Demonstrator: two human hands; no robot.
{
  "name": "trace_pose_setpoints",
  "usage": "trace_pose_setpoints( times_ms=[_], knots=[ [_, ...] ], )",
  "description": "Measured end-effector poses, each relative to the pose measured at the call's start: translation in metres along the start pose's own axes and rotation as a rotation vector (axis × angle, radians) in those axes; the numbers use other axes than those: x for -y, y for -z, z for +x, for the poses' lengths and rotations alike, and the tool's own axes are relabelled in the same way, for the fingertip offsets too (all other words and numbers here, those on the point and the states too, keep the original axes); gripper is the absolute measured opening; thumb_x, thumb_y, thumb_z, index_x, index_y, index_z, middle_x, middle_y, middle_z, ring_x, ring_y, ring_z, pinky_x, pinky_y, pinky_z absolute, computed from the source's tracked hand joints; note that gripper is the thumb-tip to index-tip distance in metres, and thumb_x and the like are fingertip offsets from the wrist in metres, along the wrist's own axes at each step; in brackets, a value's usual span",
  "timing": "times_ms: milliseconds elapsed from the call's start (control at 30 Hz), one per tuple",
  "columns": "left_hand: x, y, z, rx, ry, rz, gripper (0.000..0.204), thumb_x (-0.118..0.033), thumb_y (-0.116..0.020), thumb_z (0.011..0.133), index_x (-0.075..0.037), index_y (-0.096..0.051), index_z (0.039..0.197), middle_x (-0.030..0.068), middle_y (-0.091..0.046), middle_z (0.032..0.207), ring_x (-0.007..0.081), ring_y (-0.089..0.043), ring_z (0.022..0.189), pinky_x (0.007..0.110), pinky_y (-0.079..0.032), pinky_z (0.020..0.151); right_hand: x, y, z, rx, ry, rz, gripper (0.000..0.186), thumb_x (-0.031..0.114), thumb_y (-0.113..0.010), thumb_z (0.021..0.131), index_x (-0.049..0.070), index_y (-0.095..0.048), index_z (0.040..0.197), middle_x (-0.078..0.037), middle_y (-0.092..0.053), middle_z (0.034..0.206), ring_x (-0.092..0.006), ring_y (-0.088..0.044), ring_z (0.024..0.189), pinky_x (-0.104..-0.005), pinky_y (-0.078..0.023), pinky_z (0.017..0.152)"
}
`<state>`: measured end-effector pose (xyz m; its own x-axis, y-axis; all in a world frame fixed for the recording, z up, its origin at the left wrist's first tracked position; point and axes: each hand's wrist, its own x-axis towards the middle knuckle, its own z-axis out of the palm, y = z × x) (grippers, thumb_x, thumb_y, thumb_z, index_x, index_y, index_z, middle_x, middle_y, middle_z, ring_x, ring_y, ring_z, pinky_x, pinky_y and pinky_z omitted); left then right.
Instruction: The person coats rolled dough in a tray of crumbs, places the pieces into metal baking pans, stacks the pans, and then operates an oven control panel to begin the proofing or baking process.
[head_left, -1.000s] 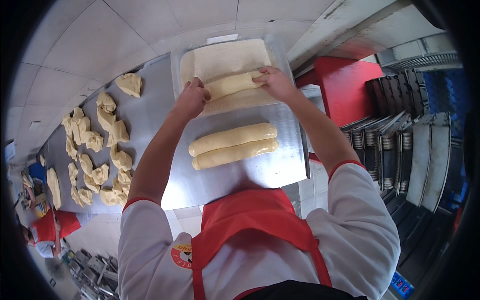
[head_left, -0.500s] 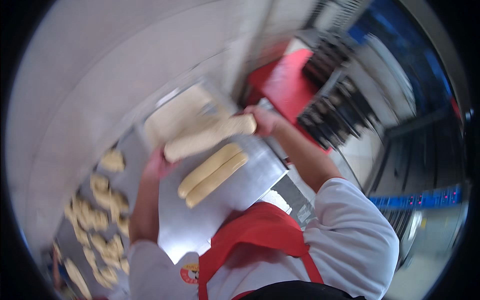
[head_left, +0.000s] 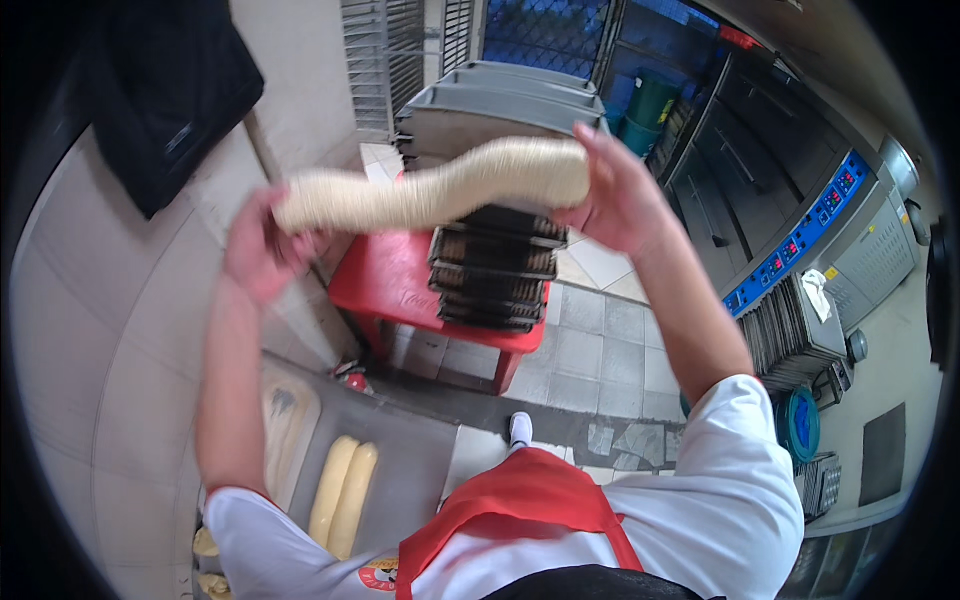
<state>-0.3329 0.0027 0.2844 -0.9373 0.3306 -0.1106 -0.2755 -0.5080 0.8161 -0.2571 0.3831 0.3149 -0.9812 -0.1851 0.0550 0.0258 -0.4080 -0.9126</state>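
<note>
We hold the soft dough log (head_left: 440,190) mid-frame, left hand (head_left: 262,250) and right hand (head_left: 615,195) each closed on an end; it sags, so it wants support underneath.

dough roll (head_left: 440,190) motion-blurred, hiding tray stack's (head_left: 495,275) middle, dough pieces (head_left: 205,545) cut off

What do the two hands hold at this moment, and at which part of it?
One long roll of dough, lifted in the air: the left hand holds its left end, the right hand its right end.
</note>
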Motion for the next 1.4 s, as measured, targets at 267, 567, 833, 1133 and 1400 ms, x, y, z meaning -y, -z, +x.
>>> trace_pose_setpoints(
  times_ms=[267,567,833,1133,1400],
  knots=[
    [-0.090,-0.160,0.220,0.292,-0.233,0.413,0.042,-0.028,-0.067,0.095,0.007,-0.059,0.117,0.0144,-0.066,0.090,0.0104,-0.066,0.069,0.017,-0.060,0.061,0.175,0.122,0.136,-0.017,0.206,-0.338,0.038,0.033,-0.064,0.096,-0.003,-0.061,0.109,-0.012,-0.068,0.089,-0.0078,-0.055,0.061,-0.0212,-0.048,0.054],
    [-0.066,-0.228,0.441,0.083,-0.154,0.795,0.036,-0.020,-0.070,0.088,0.005,-0.063,0.113,0.0135,-0.067,0.099,0.0155,-0.069,0.076,0.018,-0.058,0.057,0.199,0.255,0.308,-0.258,-0.031,-0.582,0.030,0.034,-0.064,0.095,0.005,-0.065,0.105,-0.009,-0.069,0.081,-0.0049,-0.050,0.055,-0.0204,-0.040,0.046],
    [-0.014,-0.246,0.539,0.075,-0.024,1.367,0.026,-0.018,-0.072,0.081,0.007,-0.072,0.089,0.0088,-0.068,0.083,0.0111,-0.064,0.062,0.021,-0.058,0.057,0.171,0.301,0.381,-0.288,-0.394,-0.956,0.029,0.032,-0.067,0.087,0.005,-0.070,0.095,-0.007,-0.068,0.076,-0.0055,-0.047,0.052,-0.0224,-0.034,0.042],
    [-0.001,-0.237,0.586,0.269,-0.080,2.236,0.038,-0.022,-0.083,0.068,0.005,-0.075,0.094,0.0176,-0.074,0.081,0.0284,-0.074,0.072,0.038,-0.060,0.069,0.156,0.284,0.398,-0.014,-0.675,-1.849,0.039,0.031,-0.072,0.081,0.005,-0.072,0.110,-0.007,-0.070,0.088,-0.0167,-0.068,0.065,-0.0299,-0.052,0.059],
    [0.011,-0.226,0.605,0.474,-0.040,2.301,0.032,-0.015,-0.073,0.072,0.002,-0.074,0.099,0.0157,-0.075,0.087,0.0288,-0.073,0.080,0.038,-0.057,0.076,0.128,0.306,0.418,0.271,-0.645,-2.064,0.032,0.005,-0.061,0.079,0.001,-0.074,0.109,-0.013,-0.074,0.091,-0.0277,-0.071,0.083,-0.0409,-0.055,0.073]
  ],
)
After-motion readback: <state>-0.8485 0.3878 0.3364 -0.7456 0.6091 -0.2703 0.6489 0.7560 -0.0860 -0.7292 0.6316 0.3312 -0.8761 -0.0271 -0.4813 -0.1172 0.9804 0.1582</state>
